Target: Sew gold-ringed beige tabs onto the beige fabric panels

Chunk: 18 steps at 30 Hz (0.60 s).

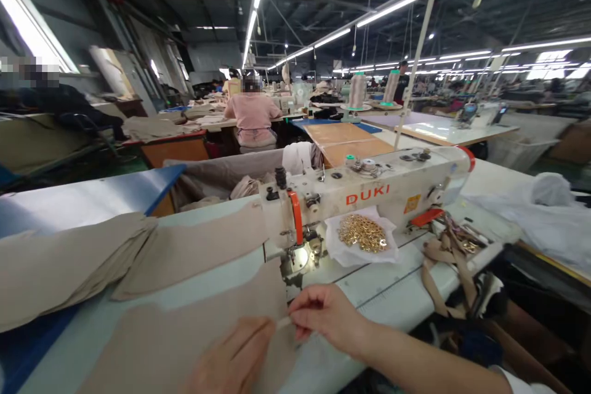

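A flat beige fabric panel [184,332] lies on the machine bed in front of me, its upper right corner close to the needle area of the DUKI sewing machine [369,188]. My left hand [235,354] rests on this panel, fingers stretched out and slightly blurred. Just right of it, my right hand [321,317] is closed in a pinch on a short pale strip [283,323] over the panel's right edge. The strip spans the small gap between my hands. Its ends are hidden by my fingers.
Stacked beige panels [78,252] and another panel [198,246] lie to the left. Gold metal hardware [362,234] fills a white liner beside the machine head. Brown straps [446,265] and tools lie at right. A person in pink [253,112] sits ahead.
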Available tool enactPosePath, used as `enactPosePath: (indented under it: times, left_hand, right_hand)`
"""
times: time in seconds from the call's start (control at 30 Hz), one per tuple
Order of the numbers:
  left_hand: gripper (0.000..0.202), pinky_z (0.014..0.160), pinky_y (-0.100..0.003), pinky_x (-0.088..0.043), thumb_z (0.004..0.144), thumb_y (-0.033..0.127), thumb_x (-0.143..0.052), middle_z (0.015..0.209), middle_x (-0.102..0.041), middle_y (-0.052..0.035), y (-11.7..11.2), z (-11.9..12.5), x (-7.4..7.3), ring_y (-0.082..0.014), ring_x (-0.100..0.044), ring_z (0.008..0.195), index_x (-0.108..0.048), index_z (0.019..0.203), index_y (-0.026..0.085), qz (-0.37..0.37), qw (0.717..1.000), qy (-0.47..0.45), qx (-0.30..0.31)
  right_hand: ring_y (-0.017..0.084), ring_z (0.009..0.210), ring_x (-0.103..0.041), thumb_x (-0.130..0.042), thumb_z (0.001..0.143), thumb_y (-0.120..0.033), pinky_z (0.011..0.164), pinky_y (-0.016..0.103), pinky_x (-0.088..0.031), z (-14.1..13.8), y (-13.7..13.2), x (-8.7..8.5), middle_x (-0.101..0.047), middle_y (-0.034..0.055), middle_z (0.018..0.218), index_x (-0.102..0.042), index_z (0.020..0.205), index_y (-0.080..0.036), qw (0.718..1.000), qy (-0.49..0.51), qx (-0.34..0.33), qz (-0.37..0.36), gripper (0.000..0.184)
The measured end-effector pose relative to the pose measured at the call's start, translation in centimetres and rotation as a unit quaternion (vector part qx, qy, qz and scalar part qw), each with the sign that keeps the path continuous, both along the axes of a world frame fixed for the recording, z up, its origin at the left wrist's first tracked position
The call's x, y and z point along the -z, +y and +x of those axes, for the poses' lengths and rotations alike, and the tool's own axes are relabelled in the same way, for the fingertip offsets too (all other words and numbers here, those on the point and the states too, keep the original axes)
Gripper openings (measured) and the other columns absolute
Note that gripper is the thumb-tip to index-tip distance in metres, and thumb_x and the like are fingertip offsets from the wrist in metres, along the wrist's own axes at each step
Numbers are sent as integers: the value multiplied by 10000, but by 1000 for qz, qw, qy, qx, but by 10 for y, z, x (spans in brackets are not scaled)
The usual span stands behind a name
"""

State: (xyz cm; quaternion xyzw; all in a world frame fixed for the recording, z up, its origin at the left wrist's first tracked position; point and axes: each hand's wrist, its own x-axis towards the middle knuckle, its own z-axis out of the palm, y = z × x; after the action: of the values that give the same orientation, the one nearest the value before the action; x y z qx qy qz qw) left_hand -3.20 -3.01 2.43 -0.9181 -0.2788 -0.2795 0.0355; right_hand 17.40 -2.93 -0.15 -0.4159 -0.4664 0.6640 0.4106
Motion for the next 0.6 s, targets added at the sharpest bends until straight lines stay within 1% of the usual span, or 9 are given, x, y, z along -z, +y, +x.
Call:
enactPosePath:
  times: [0.07, 0.13, 0.2, 0.27, 0.33, 0.4, 0.47, 0.53, 0.6]
  left_hand:
    - [217, 786, -153, -526, 884, 314, -471, 911, -737, 10, 2, 12, -1, -131, -694, 808, -670, 954, 261, -93, 993, -50, -58]
    - [228, 707, -174, -550, 858, 353, -486, 875, -742, 6, 5, 22, -3, -150, -698, 762, -685, 913, 257, -203, 969, -85, -115]
    - [243, 658, -196, -551, 834, 369, -487, 829, -743, 11, 10, 32, -6, -162, -693, 721, -697, 891, 262, -303, 938, -94, -137]
    - [250, 634, -221, -541, 805, 386, -491, 759, -734, 17, 17, 38, -11, -173, -679, 680, -704, 848, 263, -373, 911, -93, -150]
    - [258, 619, -245, -530, 765, 416, -507, 677, -712, 18, 27, 39, -13, -182, -659, 632, -702, 803, 251, -411, 888, -103, -179]
    - [282, 615, -265, -524, 725, 450, -517, 618, -689, 11, 37, 37, -11, -193, -644, 603, -691, 769, 232, -432, 869, -126, -205]
    - [305, 615, -281, -523, 696, 474, -518, 597, -682, 5, 46, 34, -4, -205, -643, 602, -678, 755, 222, -452, 853, -155, -211]
    - [308, 617, -293, -524, 678, 479, -521, 617, -693, 1, 52, 32, 7, -216, -652, 619, -672, 760, 223, -465, 841, -178, -213]
    - [290, 622, -303, -525, 667, 468, -530, 641, -705, 5, 55, 30, 16, -225, -662, 639, -674, 765, 238, -459, 839, -187, -223]
  right_hand:
    - [129, 559, -597, -762, 604, -503, 589, 259, -494, 6, 2, 1, -584, -29, 578, -671, 753, -164, 999, 17, 28, 9, 382]
    - [133, 572, -605, -765, 602, -498, 603, 263, -499, 7, 2, 2, -593, -27, 592, -670, 742, -174, 998, 17, 53, 25, 366]
    - [140, 599, -620, -745, 643, -468, 617, 264, -503, 7, 2, 1, -611, -21, 625, -675, 755, -185, 997, 6, 62, 42, 313]
    - [145, 629, -632, -700, 712, -402, 624, 260, -503, 10, 3, -3, -631, -13, 661, -684, 768, -192, 995, -25, 65, 77, 218]
    - [151, 684, -637, -646, 767, -293, 645, 253, -497, 22, 8, -11, -660, -1, 712, -698, 782, -198, 980, -105, 73, 152, 110]
    - [153, 747, -634, -590, 799, -182, 683, 246, -488, 43, 20, -20, -689, 12, 782, -710, 814, -201, 938, -230, 92, 243, 122]
    - [143, 781, -633, -526, 839, -118, 726, 237, -484, 69, 36, -29, -699, 25, 852, -703, 874, -194, 876, -367, 112, 291, 196]
    - [147, 867, -626, -489, 876, -102, 794, 248, -471, 93, 56, -34, -691, 44, 950, -682, 937, -189, 785, -536, 98, 295, 220]
    - [169, 876, -619, -527, 862, -101, 793, 274, -475, 109, 74, -33, -681, 69, 955, -672, 905, -165, 752, -591, 76, 281, 165]
